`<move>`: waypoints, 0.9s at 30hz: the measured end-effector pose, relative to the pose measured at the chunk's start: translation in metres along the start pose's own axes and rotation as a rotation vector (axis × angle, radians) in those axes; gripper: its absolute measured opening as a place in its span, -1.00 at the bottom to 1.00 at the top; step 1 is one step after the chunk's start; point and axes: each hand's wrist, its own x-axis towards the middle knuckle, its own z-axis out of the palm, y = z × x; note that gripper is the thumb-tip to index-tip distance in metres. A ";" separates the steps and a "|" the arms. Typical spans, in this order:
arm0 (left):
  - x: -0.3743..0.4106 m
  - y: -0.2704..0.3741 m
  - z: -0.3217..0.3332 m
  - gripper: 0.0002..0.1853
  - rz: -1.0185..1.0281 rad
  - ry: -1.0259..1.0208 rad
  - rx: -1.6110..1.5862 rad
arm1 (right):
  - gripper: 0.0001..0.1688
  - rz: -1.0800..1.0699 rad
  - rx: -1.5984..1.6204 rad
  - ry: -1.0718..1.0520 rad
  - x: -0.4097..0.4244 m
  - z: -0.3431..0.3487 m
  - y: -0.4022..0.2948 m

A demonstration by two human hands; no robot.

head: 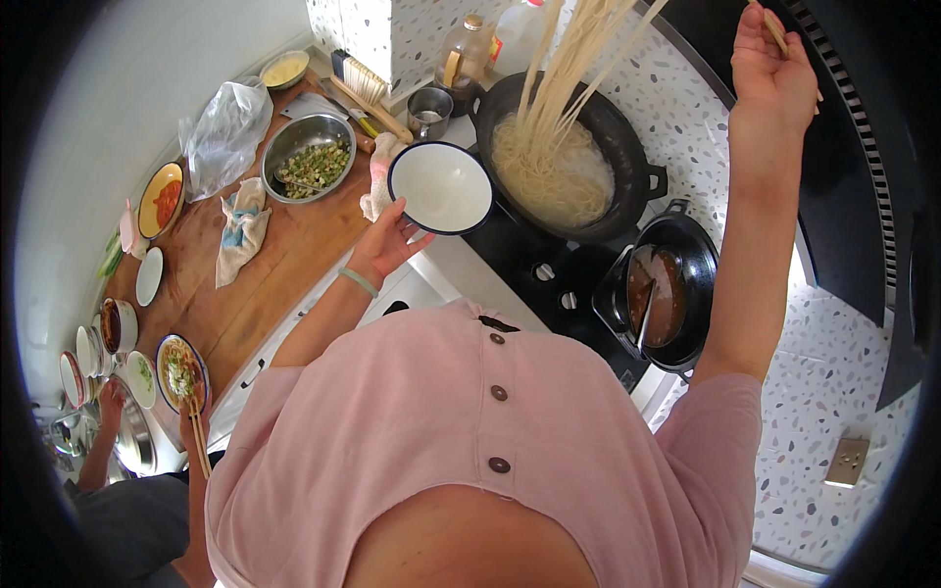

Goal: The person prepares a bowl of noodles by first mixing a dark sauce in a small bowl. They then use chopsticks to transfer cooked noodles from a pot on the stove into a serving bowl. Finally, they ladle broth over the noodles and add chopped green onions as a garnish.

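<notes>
My left hand (386, 242) holds an empty white enamel bowl (441, 188) with a dark blue rim, beside the wok. High at the upper right, my right hand (775, 66) grips wooden chopsticks (773, 31); their far ends are out of view. A long bundle of noodles (562, 81) hangs down from above the picture's top edge into a black wok (632, 147) of cloudy water, where more noodles lie. Nearer me, a black pot (698, 257) holds reddish-brown sauce (665, 294) with a ladle handle sticking out.
On the wooden counter (294, 242) stand a steel bowl of chopped greens (316, 162), a cleaver (312, 105), cloths (242, 228) and several bowls. At the lower left, another person's hand (192, 426) is by a filled noodle bowl (181, 371). A range hood (831, 184) hangs close by my right arm.
</notes>
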 end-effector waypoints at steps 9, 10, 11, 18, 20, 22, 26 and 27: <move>0.014 0.001 -0.001 -0.61 0.004 -0.012 0.000 | -0.73 0.351 0.006 0.310 -0.118 0.004 0.044; 0.014 0.002 -0.004 -0.63 0.012 -0.032 0.013 | -0.78 0.336 -0.043 0.452 -0.141 0.005 0.061; 0.011 0.001 -0.003 -0.61 0.006 -0.037 -0.005 | -0.77 0.400 -0.110 0.451 -0.164 -0.001 0.069; 0.012 -0.005 -0.016 -0.58 -0.021 -0.024 -0.038 | -0.65 0.712 -0.544 0.205 -0.271 -0.061 0.096; 0.011 -0.009 -0.024 -0.58 -0.013 -0.005 -0.044 | -0.63 0.762 -0.705 0.084 -0.259 -0.064 0.076; 0.008 -0.011 -0.027 -0.58 0.000 0.019 -0.044 | -0.64 0.705 -0.849 -0.014 -0.241 -0.062 0.052; 0.003 -0.012 -0.035 -0.60 -0.012 0.003 -0.055 | -0.73 0.700 -1.012 -0.337 -0.246 -0.059 0.032; 0.007 -0.014 -0.037 -0.59 -0.017 -0.008 -0.057 | -0.75 0.615 -1.097 -0.441 -0.250 -0.056 0.033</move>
